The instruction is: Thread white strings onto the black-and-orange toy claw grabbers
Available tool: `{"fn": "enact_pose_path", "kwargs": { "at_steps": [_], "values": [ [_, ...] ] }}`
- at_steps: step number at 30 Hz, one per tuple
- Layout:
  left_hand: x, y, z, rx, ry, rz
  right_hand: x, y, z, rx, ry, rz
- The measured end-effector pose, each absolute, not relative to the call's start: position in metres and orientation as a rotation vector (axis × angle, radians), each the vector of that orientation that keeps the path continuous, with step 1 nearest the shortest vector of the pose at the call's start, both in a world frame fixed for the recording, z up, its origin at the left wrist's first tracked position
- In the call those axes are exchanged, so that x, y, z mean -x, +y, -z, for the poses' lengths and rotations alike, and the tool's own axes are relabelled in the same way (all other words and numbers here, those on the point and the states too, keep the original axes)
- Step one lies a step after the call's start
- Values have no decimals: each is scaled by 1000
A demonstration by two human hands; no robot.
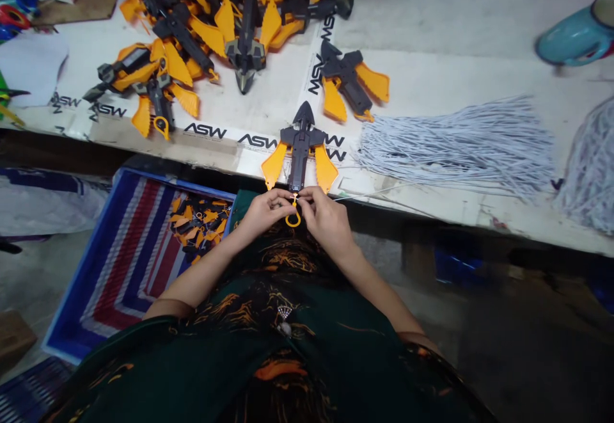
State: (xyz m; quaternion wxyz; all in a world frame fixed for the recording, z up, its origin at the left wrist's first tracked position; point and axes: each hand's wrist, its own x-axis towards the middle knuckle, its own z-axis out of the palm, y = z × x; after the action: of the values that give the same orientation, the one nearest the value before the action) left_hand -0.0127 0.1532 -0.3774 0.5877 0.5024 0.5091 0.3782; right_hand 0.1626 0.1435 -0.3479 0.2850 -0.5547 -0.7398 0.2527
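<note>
A black toy with orange wings (pixel 300 154) lies at the table's front edge, its pointed end away from me. At its near end hangs an orange ring (pixel 293 215). My left hand (pixel 268 210) and my right hand (pixel 326 218) meet there, fingers pinched around the small link between toy and ring. What exactly each fingertip grips is too small to make out. A thin white string runs from near my right hand toward a bundle of white strings (pixel 455 148) on the right. Another black and orange toy (pixel 352 84) lies just beyond.
Many similar toys (pixel 244 39) are heaped at the back left of the table (pixel 432 58). A teal mug (pixel 573 36) stands at the far right, near a second string bundle (pixel 592 167). Below the table at left, a blue crate (pixel 86 301) holds small orange and black pieces (pixel 199 221).
</note>
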Motion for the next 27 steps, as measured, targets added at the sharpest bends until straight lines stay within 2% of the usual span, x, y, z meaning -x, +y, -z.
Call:
{"fn": "enact_pose_path", "kwargs": {
  "at_steps": [13,19,27],
  "values": [
    [17,159,362,-1554,1363,-938,-163,147,344,1370,-2152,-538],
    [59,146,330,-1423,1507,-1220,-167,148,346,1372,-2106,-549],
    [65,141,329,-1398,1486,-1199,-127,157,337,1003,-1972,-867]
  ]
}}
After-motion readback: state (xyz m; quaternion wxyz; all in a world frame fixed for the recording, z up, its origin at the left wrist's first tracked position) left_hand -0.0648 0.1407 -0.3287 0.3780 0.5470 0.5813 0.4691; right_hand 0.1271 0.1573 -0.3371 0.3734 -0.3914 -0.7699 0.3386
